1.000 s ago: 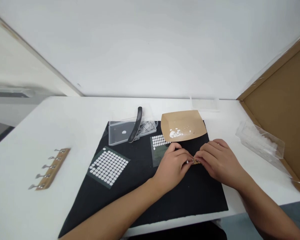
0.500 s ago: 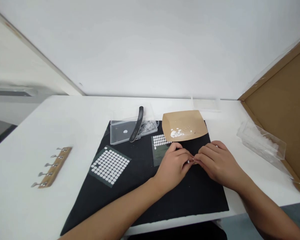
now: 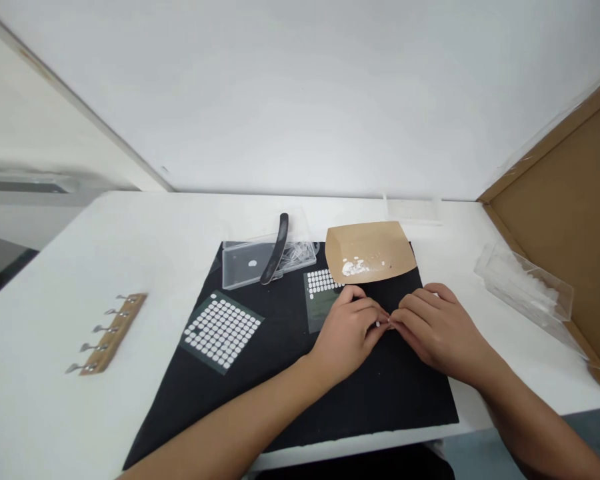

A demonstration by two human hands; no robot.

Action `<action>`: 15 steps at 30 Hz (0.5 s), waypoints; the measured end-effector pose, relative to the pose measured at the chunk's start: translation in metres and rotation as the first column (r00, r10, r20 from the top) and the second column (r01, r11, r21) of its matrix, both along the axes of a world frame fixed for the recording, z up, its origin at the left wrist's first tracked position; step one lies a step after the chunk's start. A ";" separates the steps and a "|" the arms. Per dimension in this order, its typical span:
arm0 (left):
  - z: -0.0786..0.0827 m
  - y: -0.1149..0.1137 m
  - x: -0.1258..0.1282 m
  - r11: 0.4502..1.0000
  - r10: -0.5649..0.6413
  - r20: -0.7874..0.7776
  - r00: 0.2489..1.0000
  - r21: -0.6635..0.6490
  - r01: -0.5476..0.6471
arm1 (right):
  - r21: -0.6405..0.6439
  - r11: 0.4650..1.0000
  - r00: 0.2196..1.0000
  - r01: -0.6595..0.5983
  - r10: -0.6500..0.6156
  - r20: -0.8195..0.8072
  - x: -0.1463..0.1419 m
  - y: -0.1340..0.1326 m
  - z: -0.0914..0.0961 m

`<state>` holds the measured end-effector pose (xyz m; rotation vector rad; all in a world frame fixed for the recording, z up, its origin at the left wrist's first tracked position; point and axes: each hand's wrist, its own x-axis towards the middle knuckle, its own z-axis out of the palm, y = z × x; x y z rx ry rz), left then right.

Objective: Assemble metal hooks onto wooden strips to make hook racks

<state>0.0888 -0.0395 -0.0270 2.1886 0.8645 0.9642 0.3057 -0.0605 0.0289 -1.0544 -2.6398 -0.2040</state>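
Observation:
Both hands meet over the middle of the black mat (image 3: 260,407). My left hand (image 3: 347,331) and my right hand (image 3: 433,331) are closed, fingertips pinched together on one small item (image 3: 379,325). Only a white dot shows between the fingers; a second ago a bit of brown wood showed there. Just behind my left hand lies a partly used sheet of white dots (image 3: 321,291). A brown paper tray (image 3: 380,240) holding white scraps sits behind both hands.
A full sheet of white dots (image 3: 221,331) lies on the mat's left. Behind it stands a clear plastic box (image 3: 245,261) with a black curved tool (image 3: 276,247) across it. A wooden hook rack (image 3: 107,333) lies far left; a clear package (image 3: 527,287) and a cardboard panel (image 3: 570,200) are right.
My fingers have closed over the small brown piece, hiding it; only the white dot still shows. The hands have barely shifted.

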 end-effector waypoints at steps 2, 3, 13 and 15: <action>0.000 0.000 0.000 1.000 0.002 0.002 1.000 0.000 -0.002 | 0.002 1.000 1.000 0.006 -0.006 0.001 0.000 -0.001 0.000; 0.000 0.000 0.000 1.000 0.002 0.003 1.000 0.001 -0.002 | 0.002 1.000 1.000 0.009 -0.009 0.002 0.001 -0.001 -0.001; 0.000 0.000 0.000 1.000 0.000 0.001 1.000 0.001 0.000 | 0.030 0.999 0.998 0.025 -0.026 0.050 0.000 -0.003 -0.002; 0.000 0.000 0.000 1.000 0.003 -0.002 1.000 -0.004 -0.003 | 0.038 0.999 0.997 0.030 -0.033 0.064 -0.001 -0.004 -0.002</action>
